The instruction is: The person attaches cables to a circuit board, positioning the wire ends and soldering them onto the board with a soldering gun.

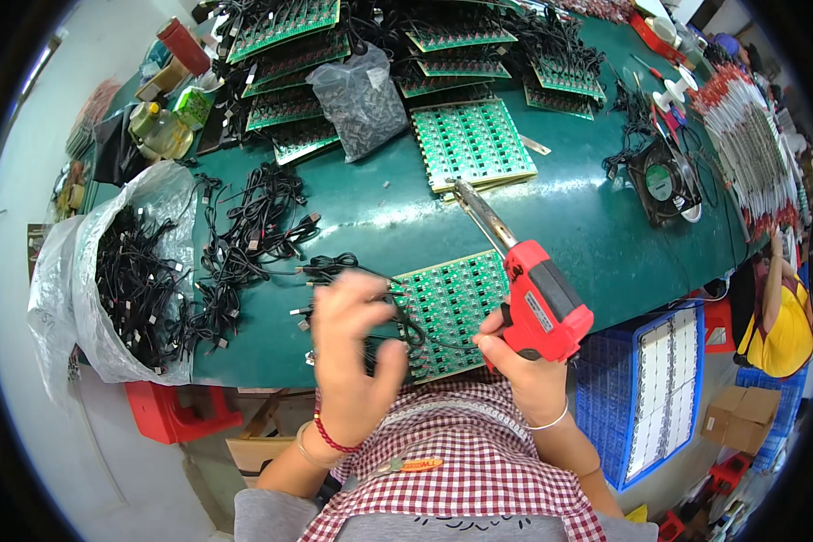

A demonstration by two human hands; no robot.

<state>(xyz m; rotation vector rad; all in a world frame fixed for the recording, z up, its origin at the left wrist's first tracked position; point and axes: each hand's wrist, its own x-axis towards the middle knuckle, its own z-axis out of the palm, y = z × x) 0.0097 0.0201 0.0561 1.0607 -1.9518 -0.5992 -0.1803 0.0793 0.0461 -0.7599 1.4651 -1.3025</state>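
Note:
My right hand (522,359) grips a red pistol-shaped soldering gun (540,303) whose metal tip points up and away toward the far boards. My left hand (357,348) holds a small bunch of black cables (396,318) over the left edge of a green circuit-board panel (452,303) lying at the near edge of the green table (379,212). The two hands are close together, either side of that panel.
A clear plastic bag of black cables (126,271) sits at the left, loose cables (253,226) beside it. More green panels (472,140) and a bag of small parts (359,99) lie farther back. A small fan (664,181) stands right. Blue crate (646,388) below.

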